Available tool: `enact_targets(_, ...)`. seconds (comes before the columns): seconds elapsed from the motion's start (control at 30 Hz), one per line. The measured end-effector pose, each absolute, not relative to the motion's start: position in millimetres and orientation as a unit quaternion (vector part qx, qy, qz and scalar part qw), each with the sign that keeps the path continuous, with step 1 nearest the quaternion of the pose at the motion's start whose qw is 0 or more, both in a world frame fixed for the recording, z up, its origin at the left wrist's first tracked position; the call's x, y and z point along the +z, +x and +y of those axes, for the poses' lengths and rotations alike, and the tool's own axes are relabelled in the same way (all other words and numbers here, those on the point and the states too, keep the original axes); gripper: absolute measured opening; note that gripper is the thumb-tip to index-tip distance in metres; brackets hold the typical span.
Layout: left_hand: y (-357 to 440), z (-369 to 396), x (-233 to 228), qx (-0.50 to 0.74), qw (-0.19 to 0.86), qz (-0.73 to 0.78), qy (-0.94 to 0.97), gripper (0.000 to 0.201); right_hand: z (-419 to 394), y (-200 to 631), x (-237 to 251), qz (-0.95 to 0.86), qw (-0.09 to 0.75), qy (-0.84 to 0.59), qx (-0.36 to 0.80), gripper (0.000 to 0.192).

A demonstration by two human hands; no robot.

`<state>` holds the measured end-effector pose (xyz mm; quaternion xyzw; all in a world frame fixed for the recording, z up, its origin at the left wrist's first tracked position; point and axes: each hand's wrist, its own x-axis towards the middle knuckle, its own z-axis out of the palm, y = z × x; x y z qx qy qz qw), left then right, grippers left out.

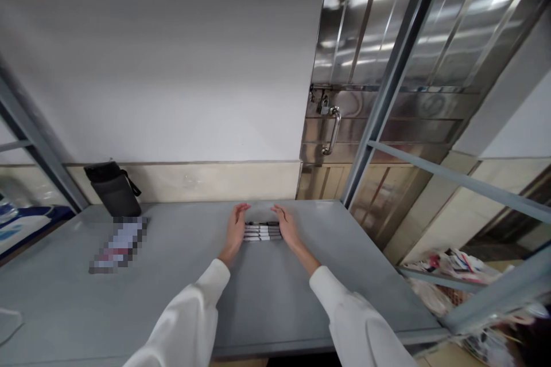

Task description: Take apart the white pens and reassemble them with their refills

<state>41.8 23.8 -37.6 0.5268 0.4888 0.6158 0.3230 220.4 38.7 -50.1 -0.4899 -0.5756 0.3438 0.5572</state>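
2 hands [235, 232] [289, 230] flank slim black-and-white items [262, 233], any print illegible.

The grey tabletop [181, 258] carried a dark bottle [114, 189], a blurred item [119, 245], a white cord [12, 313] and slim black-and-white pieces [262, 233] lying close together

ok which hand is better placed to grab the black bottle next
Probably the left hand: the black bottle is on its side of the table. The right hand is farther away, at the opposite end of the striped stack.
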Motion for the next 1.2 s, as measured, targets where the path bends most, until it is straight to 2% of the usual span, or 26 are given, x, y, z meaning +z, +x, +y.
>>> enact_targets(0.23, 17, -9, -21, 0.563, 0.303, 0.498, 0.586, 0.017, 13, 242, -36, -0.608, 0.556, -0.461, 0.33, 0.033)
enact_targets(0.53, -1, -52, -21, 0.442, 0.263, 0.547, 0.661, 0.022, -29, 259, -49, -0.635, 0.535, -0.489, 0.267, 0.026)
enact_targets(0.7, 2, -57, -31, 0.435, 0.239, 0.55, 0.671, 0.022, -39, 258, -51, -0.639, 0.525, -0.519, 0.216, 0.025)
enact_targets(1.2, 2, -60, -38, 0.43, 0.224, 0.546, 0.684, 0.017, -51, 252, -45, -0.65, 0.515, -0.52, 0.204, 0.02)
